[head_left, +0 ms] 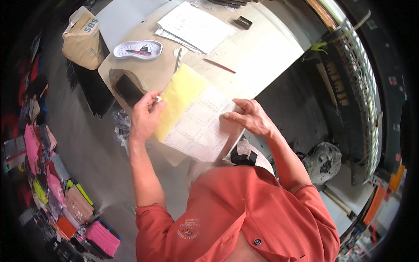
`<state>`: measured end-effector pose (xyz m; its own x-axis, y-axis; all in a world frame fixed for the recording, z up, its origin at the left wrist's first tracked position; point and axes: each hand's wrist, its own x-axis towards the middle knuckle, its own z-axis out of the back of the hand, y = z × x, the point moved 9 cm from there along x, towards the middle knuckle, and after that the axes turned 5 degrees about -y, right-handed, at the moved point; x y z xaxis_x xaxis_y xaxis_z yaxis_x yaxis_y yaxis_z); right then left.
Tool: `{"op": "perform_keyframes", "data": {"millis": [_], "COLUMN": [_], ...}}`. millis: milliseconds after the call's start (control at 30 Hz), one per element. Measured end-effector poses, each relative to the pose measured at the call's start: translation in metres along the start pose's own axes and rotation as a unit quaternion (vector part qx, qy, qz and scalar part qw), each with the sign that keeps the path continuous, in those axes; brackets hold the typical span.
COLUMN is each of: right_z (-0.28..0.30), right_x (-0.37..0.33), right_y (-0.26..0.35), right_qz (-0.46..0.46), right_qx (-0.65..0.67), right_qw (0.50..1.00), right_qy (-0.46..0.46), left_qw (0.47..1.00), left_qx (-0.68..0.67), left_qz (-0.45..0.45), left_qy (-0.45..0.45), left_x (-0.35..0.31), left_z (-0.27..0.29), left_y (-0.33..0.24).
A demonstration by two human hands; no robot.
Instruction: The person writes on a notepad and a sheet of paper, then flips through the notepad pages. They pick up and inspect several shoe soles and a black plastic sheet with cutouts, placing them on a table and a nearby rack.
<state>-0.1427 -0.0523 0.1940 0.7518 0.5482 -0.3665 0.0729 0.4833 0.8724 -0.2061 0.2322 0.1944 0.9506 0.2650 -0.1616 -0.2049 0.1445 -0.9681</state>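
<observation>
Held low over the table's near edge is a stack of printed sheets (196, 124), with a yellow band along its left side and rows of small print on white. My left hand (145, 117) pinches the left edge, thumb on top; a small shiny tip shows by its fingers, too small to name. On the opposite edge, my right hand (253, 117) grips the sheets with its thumb over the face and its other fingers partly hidden. Just beyond the stack lie a thin silver tool (178, 60) and a reddish-brown stick (219, 66), pen-like in shape.
On the table (262, 52) are white papers (196, 27), a small black box (243, 22), a white sole-shaped tray (122, 50) holding small red and black items, and a dark flat object (127, 89). A brown paper sack (80, 48) stands left. Colourful material piles (78, 203) lie lower left.
</observation>
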Motion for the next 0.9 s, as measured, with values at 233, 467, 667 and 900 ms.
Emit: {"op": "perform_keyframes", "data": {"millis": [233, 467, 667, 900], "right_z": [0.029, 0.119, 0.228, 0.224], "right_x": [0.08, 0.06, 0.044, 0.041], "right_y": [-0.023, -0.074, -0.096, -0.119], "right_qz": [-0.043, -0.119, -0.117, -0.048], "right_qx": [0.064, 0.138, 0.048, 0.065], "right_qw": [0.989, 0.98, 0.987, 0.988], "right_qy": [0.123, 0.078, -0.098, -0.128], "left_qw": [0.978, 0.955, 0.904, 0.898], "left_qx": [0.159, 0.151, 0.315, 0.362], "left_qz": [0.082, 0.134, 0.275, 0.164], "left_qy": [-0.104, -0.219, -0.09, -0.188], "left_x": [0.05, 0.103, 0.174, 0.18], "left_z": [-0.017, -0.056, -0.18, -0.165], "left_y": [0.028, 0.085, 0.122, 0.106]}}
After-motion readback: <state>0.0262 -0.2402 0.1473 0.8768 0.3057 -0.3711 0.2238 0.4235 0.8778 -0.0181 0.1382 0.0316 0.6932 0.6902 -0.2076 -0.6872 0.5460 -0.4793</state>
